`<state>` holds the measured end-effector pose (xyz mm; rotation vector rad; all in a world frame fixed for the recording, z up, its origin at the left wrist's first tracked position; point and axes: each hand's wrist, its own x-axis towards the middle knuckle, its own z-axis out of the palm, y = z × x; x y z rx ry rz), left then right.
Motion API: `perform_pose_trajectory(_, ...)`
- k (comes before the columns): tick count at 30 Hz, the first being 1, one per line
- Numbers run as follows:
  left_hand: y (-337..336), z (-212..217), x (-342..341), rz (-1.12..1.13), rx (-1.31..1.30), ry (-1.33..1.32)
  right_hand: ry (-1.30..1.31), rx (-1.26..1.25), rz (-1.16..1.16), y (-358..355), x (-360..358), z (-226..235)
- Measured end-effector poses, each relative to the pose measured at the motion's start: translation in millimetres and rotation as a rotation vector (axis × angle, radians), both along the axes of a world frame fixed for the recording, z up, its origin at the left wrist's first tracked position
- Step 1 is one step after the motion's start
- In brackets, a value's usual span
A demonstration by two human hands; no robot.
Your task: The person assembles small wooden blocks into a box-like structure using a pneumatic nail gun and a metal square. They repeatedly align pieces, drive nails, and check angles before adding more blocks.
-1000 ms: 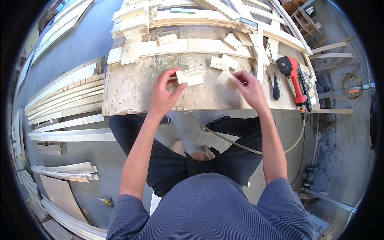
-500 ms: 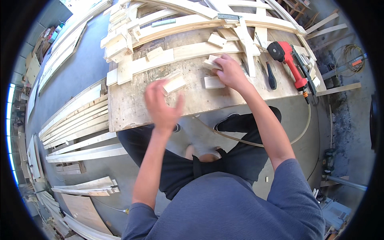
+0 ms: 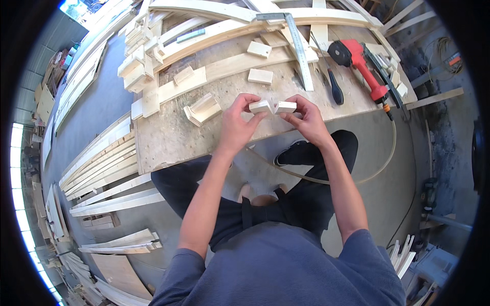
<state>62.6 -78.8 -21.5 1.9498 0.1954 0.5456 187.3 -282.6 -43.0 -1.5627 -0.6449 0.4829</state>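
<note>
My left hand is closed on a small pale wood block, pinched between thumb and fingers. Facing it, my right hand grips a second wood block. The two blocks are held end to end above the workbench's near edge, with a narrow gap between them. Left of my hands, a small assembly of joined wood pieces rests on the bench. Just beyond my hands lies a loose rectangular block.
A red nail gun with an air hose lies on the workbench at right, near a black-handled screwdriver. A metal try square rests on wooden strips. Long boards are stacked at left.
My left hand has come right, away from the joined pieces, and now holds a block. My right hand has drawn nearer with its block. The view has shifted slightly.
</note>
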Motion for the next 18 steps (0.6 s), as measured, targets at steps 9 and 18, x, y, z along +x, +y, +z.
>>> perform_pose_trajectory(9,5.7,-4.2,-13.8,-0.111,0.100,0.053,-0.172,-0.158,0.084,5.5,-6.4,-4.4)
perform_pose_trajectory(18,3.3,-8.8,-11.5,-0.135,0.202,-0.073,-0.207,-0.100,0.052,2.6,-11.8,-10.7)
